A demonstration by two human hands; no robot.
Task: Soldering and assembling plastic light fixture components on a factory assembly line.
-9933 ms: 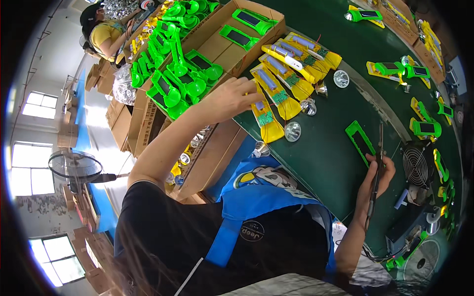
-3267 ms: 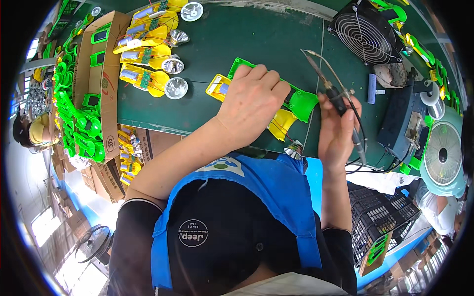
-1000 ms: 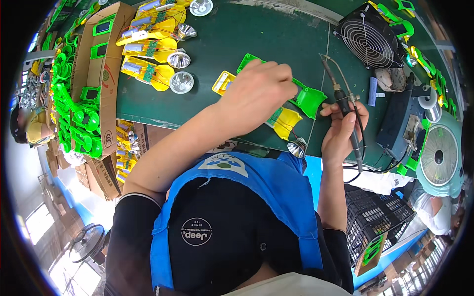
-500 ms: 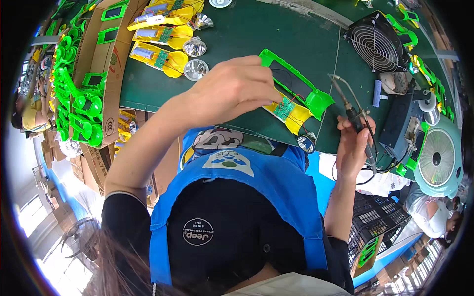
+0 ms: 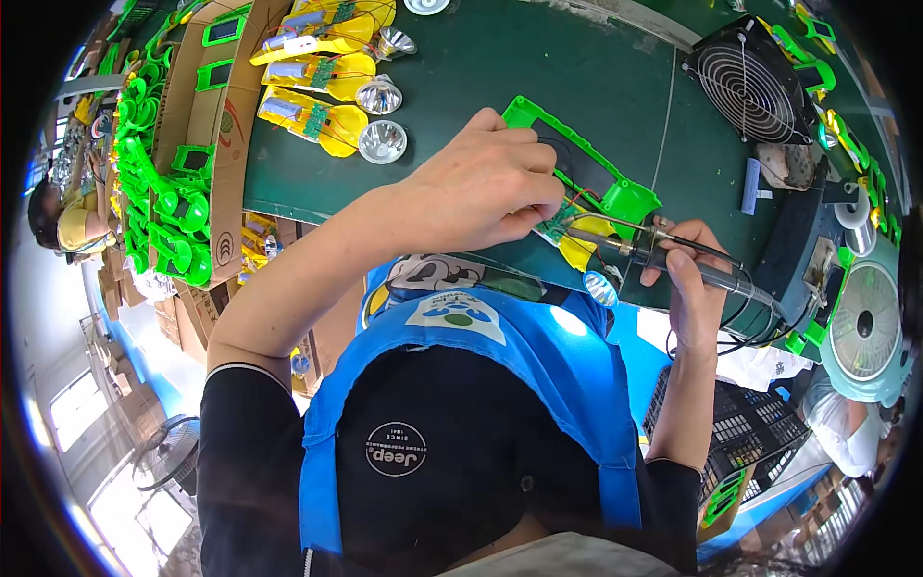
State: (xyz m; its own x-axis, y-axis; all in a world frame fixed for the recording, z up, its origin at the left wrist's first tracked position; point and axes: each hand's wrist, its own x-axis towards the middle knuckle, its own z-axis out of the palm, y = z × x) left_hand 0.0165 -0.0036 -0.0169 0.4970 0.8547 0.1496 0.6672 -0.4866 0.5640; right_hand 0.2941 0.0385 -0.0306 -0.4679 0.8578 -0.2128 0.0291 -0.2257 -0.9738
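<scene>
A small green circuit board (image 5: 556, 223) sits at the near edge of the dark green surface (image 5: 577, 67), pinched between the fingertips of the left hand (image 5: 481, 188). The board rests against a yellow flashlight half-shell (image 5: 584, 248) and a green plastic frame (image 5: 586, 173) with a dark panel in it, which lies slanted under the left hand; thin red wires run from the board toward the frame. The left fingers are curled tight around the board and the frame's edge.

The right hand (image 5: 694, 288) comes in from the right, its fingers closed around the dark handle of a soldering iron (image 5: 663, 252). The iron's metal tip points left and meets the circuit board just beside the left fingertips. Its black cable trails off to the right. A shiny round reflector (image 5: 601, 288) hangs at the surface's edge just below the yellow shell.

Farther up the surface, three yellow flashlight halves (image 5: 317, 72) lie in a row, each with a board inside and a silver reflector cone (image 5: 382, 140) at its end. To their left stands a cardboard box (image 5: 207, 115) carrying green frames, with a heap of green plastic parts (image 5: 159, 202) beside it. At upper right a small black fan (image 5: 750, 87) faces the work, and a pale teal fan (image 5: 865, 332) stands at far right. The person wears a blue apron (image 5: 481, 337) over a black shirt. Another person in yellow (image 5: 72, 221) sits at far left.
</scene>
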